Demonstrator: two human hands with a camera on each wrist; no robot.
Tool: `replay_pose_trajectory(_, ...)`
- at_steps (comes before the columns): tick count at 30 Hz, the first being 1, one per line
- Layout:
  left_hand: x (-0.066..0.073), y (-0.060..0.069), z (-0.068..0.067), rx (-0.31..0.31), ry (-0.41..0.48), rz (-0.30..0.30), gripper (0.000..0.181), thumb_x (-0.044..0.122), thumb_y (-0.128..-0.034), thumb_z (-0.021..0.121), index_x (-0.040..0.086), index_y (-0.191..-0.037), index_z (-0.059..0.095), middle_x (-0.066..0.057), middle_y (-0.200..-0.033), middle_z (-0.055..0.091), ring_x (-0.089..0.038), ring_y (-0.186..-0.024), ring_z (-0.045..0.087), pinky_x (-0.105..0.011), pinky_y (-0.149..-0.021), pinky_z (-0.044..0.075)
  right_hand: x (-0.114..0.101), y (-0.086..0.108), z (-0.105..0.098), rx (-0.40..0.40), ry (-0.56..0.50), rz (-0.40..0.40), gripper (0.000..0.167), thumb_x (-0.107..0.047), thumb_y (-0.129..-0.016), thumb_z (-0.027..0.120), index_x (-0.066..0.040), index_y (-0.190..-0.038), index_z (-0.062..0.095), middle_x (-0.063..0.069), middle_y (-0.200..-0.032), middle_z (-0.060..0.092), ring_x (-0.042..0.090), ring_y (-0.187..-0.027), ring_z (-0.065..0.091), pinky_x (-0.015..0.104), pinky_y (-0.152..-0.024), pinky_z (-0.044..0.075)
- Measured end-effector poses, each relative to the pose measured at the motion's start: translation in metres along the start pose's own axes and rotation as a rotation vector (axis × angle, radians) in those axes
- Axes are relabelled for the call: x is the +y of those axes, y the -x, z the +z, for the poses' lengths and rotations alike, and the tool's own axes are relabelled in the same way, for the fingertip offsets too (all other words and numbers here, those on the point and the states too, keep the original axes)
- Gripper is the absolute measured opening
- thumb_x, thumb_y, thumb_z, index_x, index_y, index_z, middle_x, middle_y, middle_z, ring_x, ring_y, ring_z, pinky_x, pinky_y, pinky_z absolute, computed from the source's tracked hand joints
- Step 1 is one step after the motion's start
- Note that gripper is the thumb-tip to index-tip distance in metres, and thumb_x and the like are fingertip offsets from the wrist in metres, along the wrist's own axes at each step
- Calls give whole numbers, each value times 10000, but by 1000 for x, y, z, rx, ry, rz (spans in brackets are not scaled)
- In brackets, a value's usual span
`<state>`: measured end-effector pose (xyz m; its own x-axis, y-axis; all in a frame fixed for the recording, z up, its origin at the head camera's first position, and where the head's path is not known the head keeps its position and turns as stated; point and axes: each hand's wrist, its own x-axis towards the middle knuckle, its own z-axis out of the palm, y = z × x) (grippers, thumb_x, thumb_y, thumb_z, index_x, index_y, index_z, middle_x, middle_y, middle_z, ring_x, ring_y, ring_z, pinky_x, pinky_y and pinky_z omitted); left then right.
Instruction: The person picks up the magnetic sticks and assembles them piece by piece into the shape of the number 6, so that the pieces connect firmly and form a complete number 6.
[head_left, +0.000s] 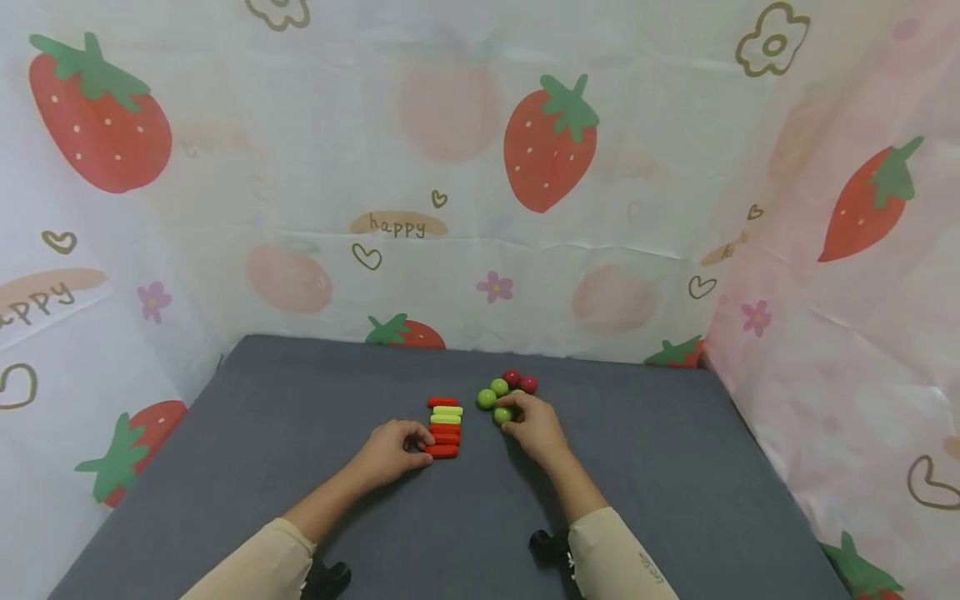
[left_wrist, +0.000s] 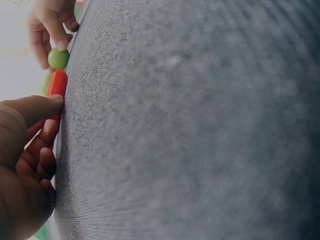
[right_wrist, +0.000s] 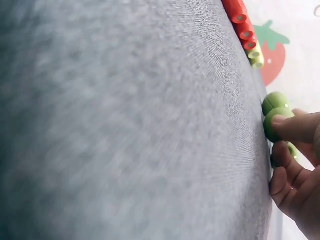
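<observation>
In the head view, short red and yellow-green sticks lie side by side in a column. My left hand (head_left: 392,452) is at the column's left side, thumb and fingers around the end of the nearest red stick (head_left: 442,452); the left wrist view shows the thumb pressed on it. Two yellow-green sticks (head_left: 447,415) lie farther up, with another red stick (head_left: 442,402) beyond them. To the right, my right hand (head_left: 538,427) pinches a green ball (right_wrist: 276,125) between thumb and fingers, low at the table. Its fingers partly hide another green ball.
Beyond the right hand sit more green balls (head_left: 487,398) and two red balls (head_left: 528,384). Everything rests on a dark grey cloth-covered table (head_left: 660,483). A strawberry-print curtain (head_left: 450,167) rises behind the table and along both sides.
</observation>
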<state>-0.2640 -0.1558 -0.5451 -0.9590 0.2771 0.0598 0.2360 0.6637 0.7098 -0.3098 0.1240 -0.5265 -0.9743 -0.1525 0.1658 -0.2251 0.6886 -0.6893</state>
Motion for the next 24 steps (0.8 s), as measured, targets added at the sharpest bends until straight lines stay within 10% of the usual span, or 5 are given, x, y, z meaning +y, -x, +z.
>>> replay_pose_trajectory(9, 3, 2, -5, -5, 98, -15, 135, 189, -891, 812, 175, -1002, 737, 58, -890, 667, -134, -764, 550, -299, -696, 461, 0, 8, -6, -62, -23, 12, 361, -75, -805, 859, -154, -1147, 773, -1, -743, 620, 117, -611, 495, 292, -582, 412)
replay_pose_trajectory(24, 26, -12, -9, 23, 90, 5, 158, 222, -893, 816, 209, -1030, 736, 59, -884, 660, -153, -722, 512, -295, -639, 431, 6, 21, -22, -103, -22, 56, 355, -126, -848, 841, -172, -1190, 755, 22, -1118, 739, 120, -705, 581, 303, -593, 466)
